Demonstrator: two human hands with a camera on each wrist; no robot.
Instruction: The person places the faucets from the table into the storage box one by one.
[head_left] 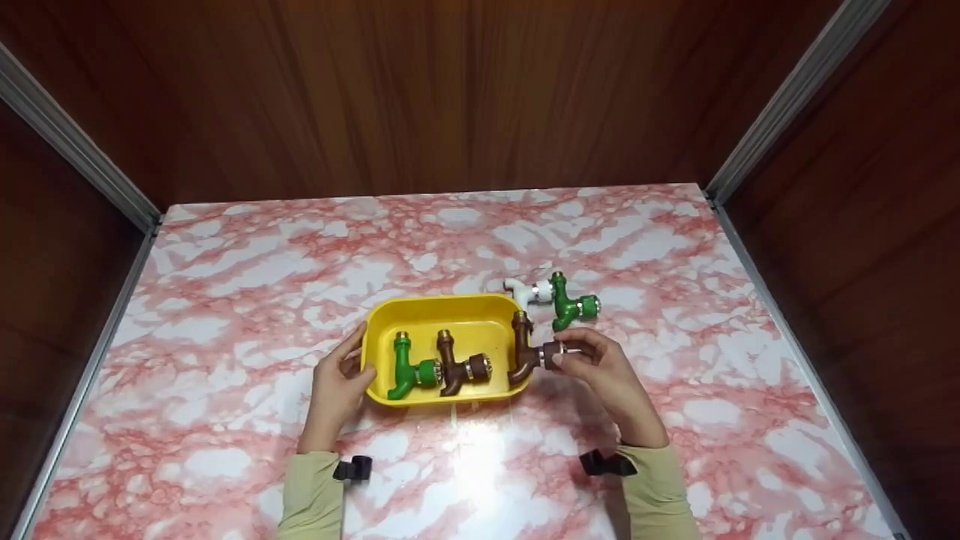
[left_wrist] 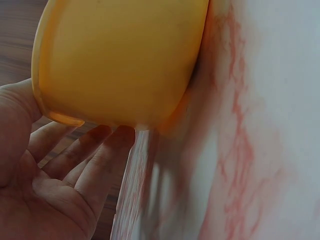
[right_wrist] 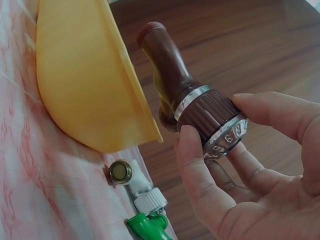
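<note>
A yellow plastic tub (head_left: 442,303) stands on the table, a green tap (head_left: 403,367) and a brown tap (head_left: 455,367) lying side by side inside it. At its left end my left hand (head_left: 339,382) holds the wall, thumb over the rim and fingers against the outside (left_wrist: 107,150). My right hand (head_left: 602,371) pinches a second brown tap (head_left: 525,358) by its ribbed knob (right_wrist: 207,114), between thumb and fingers. That tap is raised over the tub's right rim, its threaded inlet pointing away from me in the head view.
Behind the tub's right corner lie a white tap (head_left: 525,291), partly hidden by the rim, and another green tap (head_left: 571,306) beside it. The pink-and-white marbled table (head_left: 247,300) is bounded by brown wood-grain panels (head_left: 420,97) at the back and sides.
</note>
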